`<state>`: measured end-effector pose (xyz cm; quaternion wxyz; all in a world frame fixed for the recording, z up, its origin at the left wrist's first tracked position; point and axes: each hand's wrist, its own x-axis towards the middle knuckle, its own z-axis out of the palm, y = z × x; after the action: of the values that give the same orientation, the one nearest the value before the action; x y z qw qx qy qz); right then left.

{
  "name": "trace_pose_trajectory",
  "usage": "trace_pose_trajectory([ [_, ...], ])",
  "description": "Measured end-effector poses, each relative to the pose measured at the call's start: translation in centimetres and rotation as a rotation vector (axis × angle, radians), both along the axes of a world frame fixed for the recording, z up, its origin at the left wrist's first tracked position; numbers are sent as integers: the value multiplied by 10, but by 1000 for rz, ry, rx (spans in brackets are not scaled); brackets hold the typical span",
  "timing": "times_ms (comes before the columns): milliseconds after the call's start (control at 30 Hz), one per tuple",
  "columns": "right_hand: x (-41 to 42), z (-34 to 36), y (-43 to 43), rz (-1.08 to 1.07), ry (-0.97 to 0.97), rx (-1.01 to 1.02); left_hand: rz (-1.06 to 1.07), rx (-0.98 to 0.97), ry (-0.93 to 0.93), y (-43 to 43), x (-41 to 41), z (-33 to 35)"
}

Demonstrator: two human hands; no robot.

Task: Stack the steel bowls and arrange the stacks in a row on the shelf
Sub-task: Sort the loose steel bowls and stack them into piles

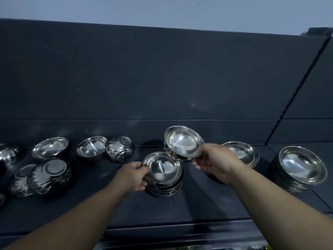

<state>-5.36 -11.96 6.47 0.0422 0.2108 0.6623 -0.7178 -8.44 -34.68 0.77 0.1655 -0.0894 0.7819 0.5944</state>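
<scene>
The left hand (133, 175) gripped the middle stack (163, 177), likely steadying it, while the right hand (214, 163) pinched a tilted bowl (183, 141) by its rim, apparently for nesting.

A dark slate-grey flat shelf (216, 201) carries round shiny steel bowls: a middle stack (164, 179), a partly hidden right stack (247, 154) and a far-right stack (299, 170). To the left lie two upright loose bowls (50, 147) (91, 146) and tipped-over fluted bowls (119, 148) (51, 175).

There are three stacks (164, 179) (242, 154) (302, 167) of steel bowls, one single bowl (183, 142) held up, six loose bowls (50, 147) (91, 146) (119, 148) (51, 175) (20, 181) (8, 153) at left, perhaps a seventh cut off at the edge, and two hands (132, 175) (216, 161).
</scene>
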Motion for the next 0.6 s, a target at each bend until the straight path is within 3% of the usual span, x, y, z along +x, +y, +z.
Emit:
trace_pose_trajectory([
  [200,5,-13,-7,42,-25,7,-15,68,-32,-5,3,-10],
  [367,3,-19,-12,69,-47,193,-80,38,19,-9,9,-12],
  [600,-9,-25,-19,123,-64,323,-29,179,-41,-13,10,-14],
])
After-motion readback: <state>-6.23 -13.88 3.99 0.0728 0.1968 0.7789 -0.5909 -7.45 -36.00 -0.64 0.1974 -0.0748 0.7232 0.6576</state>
